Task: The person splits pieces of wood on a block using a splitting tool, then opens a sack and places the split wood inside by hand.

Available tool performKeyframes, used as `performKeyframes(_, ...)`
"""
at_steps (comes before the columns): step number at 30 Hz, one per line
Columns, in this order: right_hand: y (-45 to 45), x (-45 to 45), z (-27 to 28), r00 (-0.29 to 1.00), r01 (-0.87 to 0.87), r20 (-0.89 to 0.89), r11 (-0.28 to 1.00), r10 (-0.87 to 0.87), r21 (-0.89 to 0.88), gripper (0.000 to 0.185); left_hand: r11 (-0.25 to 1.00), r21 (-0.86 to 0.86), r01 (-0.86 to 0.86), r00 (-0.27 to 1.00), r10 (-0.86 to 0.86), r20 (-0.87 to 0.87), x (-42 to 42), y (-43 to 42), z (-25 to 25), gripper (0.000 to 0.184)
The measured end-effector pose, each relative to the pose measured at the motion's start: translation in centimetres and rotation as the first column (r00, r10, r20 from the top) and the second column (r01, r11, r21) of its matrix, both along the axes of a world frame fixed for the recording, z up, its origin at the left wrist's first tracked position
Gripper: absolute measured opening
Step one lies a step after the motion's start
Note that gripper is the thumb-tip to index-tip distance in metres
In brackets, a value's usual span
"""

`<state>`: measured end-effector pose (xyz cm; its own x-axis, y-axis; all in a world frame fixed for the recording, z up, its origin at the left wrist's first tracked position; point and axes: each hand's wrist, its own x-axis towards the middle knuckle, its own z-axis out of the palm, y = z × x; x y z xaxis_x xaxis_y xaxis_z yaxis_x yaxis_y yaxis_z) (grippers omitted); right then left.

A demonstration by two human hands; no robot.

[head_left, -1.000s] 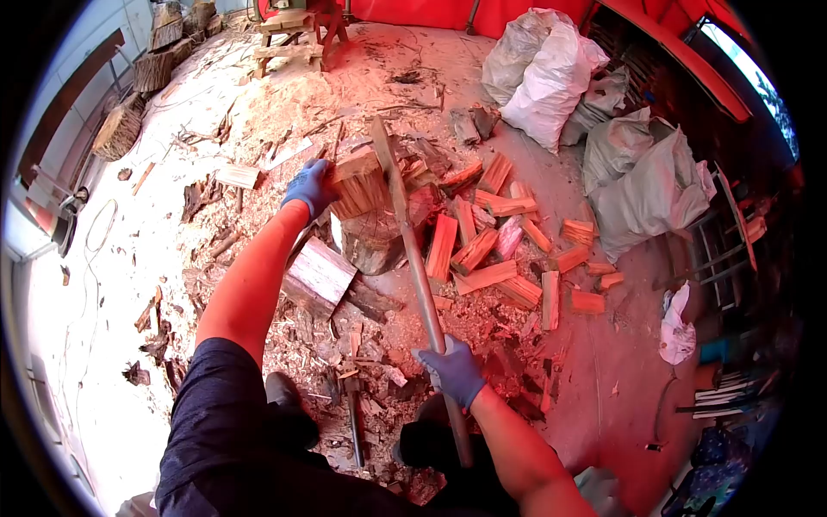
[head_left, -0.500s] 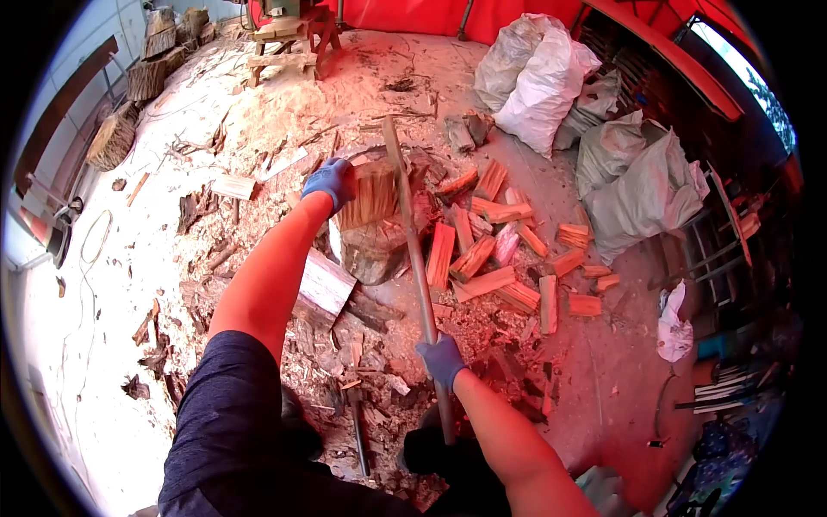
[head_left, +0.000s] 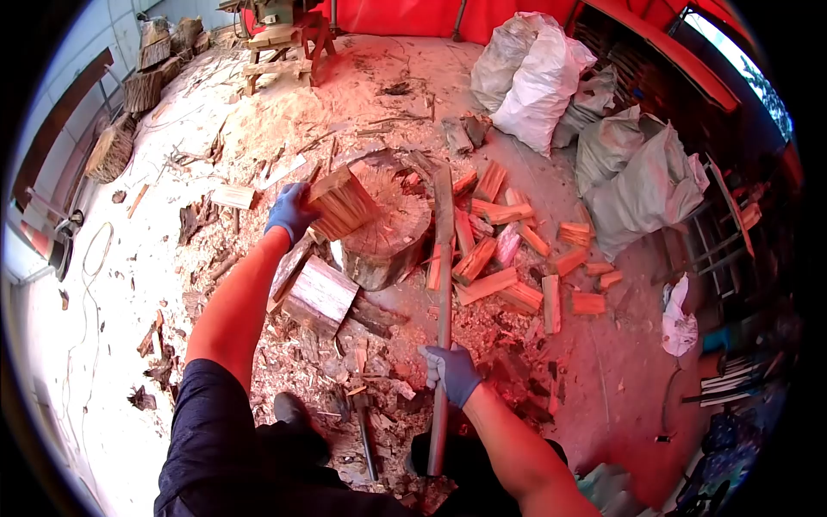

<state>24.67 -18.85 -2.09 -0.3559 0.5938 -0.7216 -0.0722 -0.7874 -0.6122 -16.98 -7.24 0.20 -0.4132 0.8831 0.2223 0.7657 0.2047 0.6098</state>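
Observation:
My left hand (head_left: 293, 211), in a blue-grey glove, grips the left side of a split log piece (head_left: 345, 204). The piece tilts over the left part of a wide chopping block (head_left: 389, 246). My right hand (head_left: 451, 372), gloved too, is closed around the lower part of a long wooden handle, apparently an axe (head_left: 444, 284). The handle stands nearly upright in view, its top end beside the chopping block's right edge; its head is hard to make out. A pale split log (head_left: 320, 295) lies on the floor in front of the block.
Split firewood (head_left: 487, 283) is scattered right of the block. A hammer-like tool (head_left: 367, 438) lies near my feet. Stuffed sacks (head_left: 642, 194) stand at the right, uncut logs (head_left: 110, 148) at the back left. Wood chips and bark cover the floor, and a cable (head_left: 89, 276) lies at the left.
The log piece has moved left with my left hand and now tilts, baring more of the block's top. The axe handle's upper end has shifted right and down.

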Motion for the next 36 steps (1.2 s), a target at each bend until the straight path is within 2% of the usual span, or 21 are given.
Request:
performKeyframes(3,2.1,1.5,2.9,0.992,0.039,-0.12,0.999,-0.039,-0.007,0.025,0.987,0.035,0.159,0.977,-0.153,-0.148,2.6,3.3,0.7,0.058)
performKeyframes(6,1.9,2.8,4.6,0.992,0.08,-0.103,0.997,-0.079,0.001,0.024,0.968,0.044,0.247,0.955,-0.235,-0.182,4.6,7.2,0.8,0.059)
performKeyframes(7,1.6,3.0,5.4,0.991,0.088,-0.098,0.996,-0.088,-0.005,0.024,0.977,-0.026,0.212,0.954,-0.212,-0.213,5.4,8.2,1.0,0.06)
performKeyframes(9,1.3,3.1,7.4,0.997,0.079,0.011,0.988,-0.081,0.136,0.02,0.931,-0.234,0.279,0.93,-0.323,-0.176,6.8,10.5,2.8,0.059)
performKeyframes(13,1.2,3.1,10.1,0.998,0.056,0.027,0.982,-0.062,0.18,0.02,0.898,-0.318,0.303,0.867,-0.398,-0.3,7.5,13.2,2.9,0.06)
performKeyframes(15,1.3,3.1,10.9,0.999,0.024,0.019,0.978,-0.029,0.205,0.019,0.916,-0.336,0.219,0.918,-0.31,-0.246,7.3,13.2,3.2,0.062)
performKeyframes(17,1.3,3.0,10.9,1.0,0.013,-0.012,0.97,-0.01,0.244,0.019,0.927,-0.3,0.225,0.921,-0.303,-0.244,6.8,12.9,1.9,0.071)
performKeyframes(19,1.4,2.8,10.9,0.999,-0.004,-0.042,0.959,0.016,0.285,0.02,0.968,-0.118,0.222,0.934,-0.246,-0.261,6.6,12.1,0.9,0.081)
performKeyframes(20,1.5,2.8,10.9,0.998,-0.036,-0.033,0.949,0.049,0.314,0.02,0.971,-0.13,0.203,0.947,-0.228,-0.228,6.8,11.7,0.8,0.091)
performKeyframes(21,1.6,2.7,10.9,0.996,-0.07,-0.02,0.937,0.082,0.342,0.02,0.972,-0.129,0.196,0.948,-0.221,-0.23,6.9,11.4,0.7,0.091)
performKeyframes(24,1.5,2.2,10.9,0.992,-0.126,0.041,0.916,0.12,0.381,0.02,0.972,-0.147,0.184,0.982,-0.19,-0.021,6.5,11.3,0.0,0.104)
performKeyframes(25,1.5,1.9,11.0,0.991,-0.135,0.042,0.914,0.128,0.383,0.02,0.974,-0.145,0.176,0.983,-0.181,-0.02,6.7,10.8,-0.1,0.104)
performKeyframes(27,1.1,1.2,11.0,0.989,-0.143,0.012,0.906,0.15,0.399,0.019,0.998,0.05,0.045,0.998,-0.044,-0.033,7.7,9.1,-0.3,0.105)
performKeyframes(29,0.8,0.5,10.2,0.985,-0.159,0.005,0.9,0.172,0.406,0.02,0.999,-0.04,-0.035,0.994,0.039,0.104,8.6,6.4,0.8,0.102)
performKeyframes(30,0.8,0.1,9.7,0.982,-0.172,0.003,0.893,0.187,0.416,0.021,0.996,0.038,-0.076,0.991,0.071,0.111,8.7,5.3,-1.9,0.094)
performKeyframes(31,0.5,-0.2,9.2,0.981,-0.174,-0.003,0.888,0.194,0.425,0.021,0.998,0.009,-0.062,0.966,0.058,0.251,9.3,3.2,-3.3,0.087)
performKeyframes(32,0.2,-0.6,8.6,0.984,-0.167,0.008,0.895,0.18,0.413,0.02,0.996,-0.067,0.065,0.879,-0.025,0.476,10.7,-0.2,-4.5,0.081)
performKeyframes(33,0.1,-1.1,8.3,0.986,-0.158,0.019,0.9,0.165,0.407,0.019,0.951,-0.145,0.273,0.687,-0.087,0.722,12.5,-4.0,-5.4,0.075)
performKeyframes(34,-0.1,-1.5,8.5,0.987,-0.153,0.012,0.898,0.163,0.412,0.019,0.832,-0.164,0.531,0.431,-0.098,0.897,14.9,-8.7,-5.8,0.069)
performKeyframes(35,-0.3,-1.8,8.3,0.986,-0.153,0.005,0.892,0.167,0.425,0.019,0.674,-0.079,0.734,0.173,-0.073,0.982,17.8,-13.6,-6.3,0.063)
performKeyframes(36,-0.2,-2.1,7.7,0.985,-0.163,0.024,0.877,0.17,0.451,0.02,0.546,0.071,0.835,-0.065,-0.031,0.997,21.0,-18.4,-6.4,0.058)
